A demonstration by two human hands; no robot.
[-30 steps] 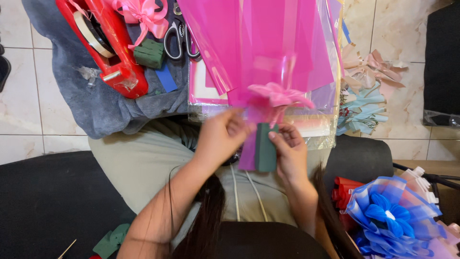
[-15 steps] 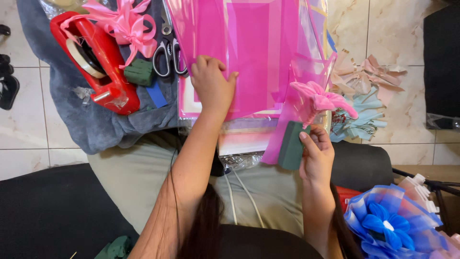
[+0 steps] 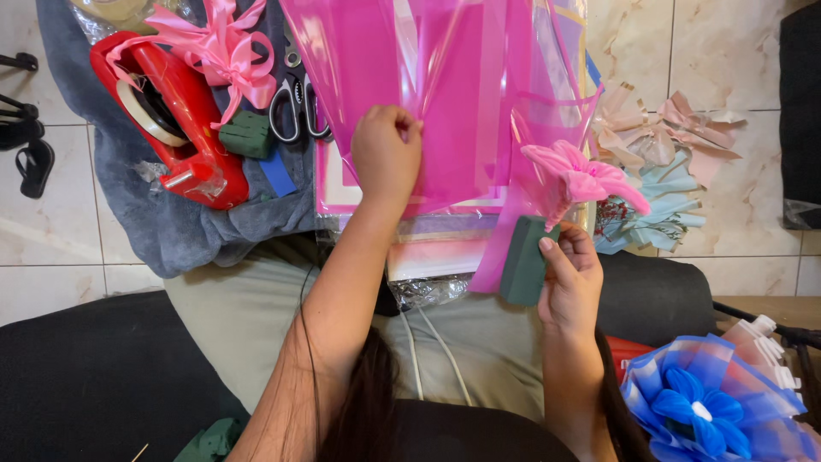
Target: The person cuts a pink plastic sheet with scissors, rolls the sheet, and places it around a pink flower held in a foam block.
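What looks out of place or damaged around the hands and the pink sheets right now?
Nothing looks damaged or spilled. The left hand pinches a translucent pink cellophane sheet; the right hand holds a dark green foam block topped by a pink paper flower. The black-handled scissors lie partly under the sheets.

Pale marbled tile floor (image 3: 51, 248) beneath me. A grey cloth (image 3: 184, 227) spread on it near my knees; pink and pale blue paper flowers (image 3: 663, 184) lie straight on the tiles to my right; black sandals (image 3: 30, 158) sit at the far left edge.
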